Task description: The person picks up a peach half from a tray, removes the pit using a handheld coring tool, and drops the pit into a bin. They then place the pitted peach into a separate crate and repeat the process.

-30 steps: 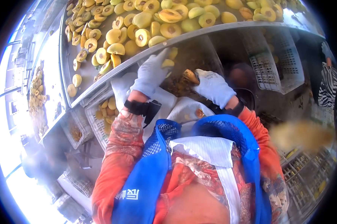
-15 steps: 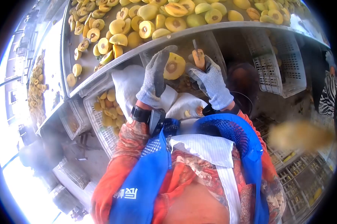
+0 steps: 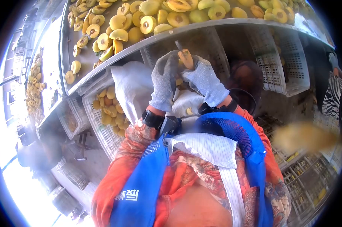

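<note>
Both my hands wear grey knit gloves and meet just under the rim of a metal table [image 3: 114, 56]. My right hand [image 3: 205, 78] grips a small knife [image 3: 185, 57] with an orange handle, blade pointing up. My left hand [image 3: 164, 81] is curled around a yellow fruit [image 3: 179, 81], which is mostly hidden between the two gloves. Many halved yellow fruits [image 3: 148, 22] with dark pits lie cut side up on the table above my hands.
A white crate [image 3: 99, 130] with yellow fruit stands lower left beside a white sack [image 3: 131, 85]. An empty white crate [image 3: 288, 64] and a dark bucket [image 3: 247, 85] are to the right. A person in striped clothing [image 3: 335, 90] stands at the far right.
My hands have risen and come together. The fruit half that showed openly in my left hand is now covered by the gloves, and the knife has moved left over it.
</note>
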Action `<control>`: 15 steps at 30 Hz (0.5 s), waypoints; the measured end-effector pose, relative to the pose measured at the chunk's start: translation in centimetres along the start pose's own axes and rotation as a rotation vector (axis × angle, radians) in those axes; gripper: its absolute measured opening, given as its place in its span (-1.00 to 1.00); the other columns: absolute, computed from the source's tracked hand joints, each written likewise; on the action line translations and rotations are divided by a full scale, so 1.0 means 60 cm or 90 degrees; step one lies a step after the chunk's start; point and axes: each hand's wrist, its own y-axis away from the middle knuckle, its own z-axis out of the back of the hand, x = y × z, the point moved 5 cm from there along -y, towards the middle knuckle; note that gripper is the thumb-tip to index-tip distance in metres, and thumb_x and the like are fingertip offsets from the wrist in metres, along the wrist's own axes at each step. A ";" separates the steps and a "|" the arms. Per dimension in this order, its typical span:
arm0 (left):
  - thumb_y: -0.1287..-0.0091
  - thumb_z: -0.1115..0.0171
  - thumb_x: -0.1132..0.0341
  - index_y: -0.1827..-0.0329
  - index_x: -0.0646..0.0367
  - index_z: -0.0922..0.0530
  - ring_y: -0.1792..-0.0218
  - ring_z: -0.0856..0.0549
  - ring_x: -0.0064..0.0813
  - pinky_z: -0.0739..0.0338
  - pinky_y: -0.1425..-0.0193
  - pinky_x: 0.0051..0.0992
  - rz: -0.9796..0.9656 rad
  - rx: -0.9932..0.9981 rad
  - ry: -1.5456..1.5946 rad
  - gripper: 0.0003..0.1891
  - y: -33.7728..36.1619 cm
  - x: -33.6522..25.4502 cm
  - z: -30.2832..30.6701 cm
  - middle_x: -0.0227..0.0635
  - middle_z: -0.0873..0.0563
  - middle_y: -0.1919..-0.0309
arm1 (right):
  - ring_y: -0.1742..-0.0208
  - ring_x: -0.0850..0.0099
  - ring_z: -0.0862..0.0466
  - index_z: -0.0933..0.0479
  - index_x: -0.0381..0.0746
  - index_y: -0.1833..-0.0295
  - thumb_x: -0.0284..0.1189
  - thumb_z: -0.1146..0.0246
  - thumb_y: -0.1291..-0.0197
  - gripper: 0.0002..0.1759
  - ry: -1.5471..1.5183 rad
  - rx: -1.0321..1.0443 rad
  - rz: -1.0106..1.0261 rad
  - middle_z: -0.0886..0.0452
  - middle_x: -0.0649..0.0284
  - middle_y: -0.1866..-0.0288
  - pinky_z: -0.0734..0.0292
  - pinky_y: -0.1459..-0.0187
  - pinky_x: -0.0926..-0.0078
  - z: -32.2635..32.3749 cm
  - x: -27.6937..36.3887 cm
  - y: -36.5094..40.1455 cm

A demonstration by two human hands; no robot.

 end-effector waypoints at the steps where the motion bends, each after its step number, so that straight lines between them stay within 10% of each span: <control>1: -0.44 -0.17 0.15 -0.06 0.27 -0.60 0.06 -0.60 -0.56 -0.52 -0.02 -0.55 0.012 -0.001 0.012 -0.65 0.001 0.000 0.000 -0.31 -0.67 0.05 | 0.34 0.08 -0.68 -0.58 -0.27 0.16 -0.44 -0.36 -0.01 -0.75 0.047 0.002 0.030 -0.66 -0.05 0.32 -0.56 0.25 0.28 -0.001 0.003 0.003; 5: -0.49 -0.06 0.16 -0.07 0.25 -0.60 0.08 -0.61 -0.57 -0.53 0.01 -0.56 0.055 0.013 0.098 -0.66 -0.018 -0.010 0.007 -0.32 -0.66 0.02 | 0.21 -0.05 -0.65 -0.58 -0.27 0.16 -0.31 -0.31 -0.07 -0.72 0.318 0.104 0.215 -0.67 -0.05 0.27 -0.53 0.14 0.17 -0.029 -0.003 0.041; 9: -0.50 -0.05 0.07 -0.04 0.28 -0.62 0.04 -0.61 -0.53 -0.52 -0.05 -0.52 -0.078 0.064 -0.028 -0.58 -0.019 -0.046 0.008 -0.31 -0.66 0.05 | 0.16 -0.05 -0.64 -0.55 -0.23 0.13 -0.23 -0.33 -0.07 -0.66 0.284 0.046 0.023 -0.66 -0.06 0.23 -0.51 0.12 0.12 -0.001 -0.017 0.040; 15: -0.53 0.02 0.11 -0.07 0.26 -0.61 -0.04 -0.60 -0.51 -0.47 -0.16 -0.52 -0.116 0.054 -0.037 -0.60 -0.027 -0.043 0.009 -0.27 -0.67 -0.04 | 0.31 -0.04 -0.65 -0.50 -0.23 0.06 -0.26 -0.38 -0.08 -0.62 0.405 -0.024 0.088 -0.64 -0.06 0.30 -0.53 0.27 0.12 -0.004 -0.024 0.033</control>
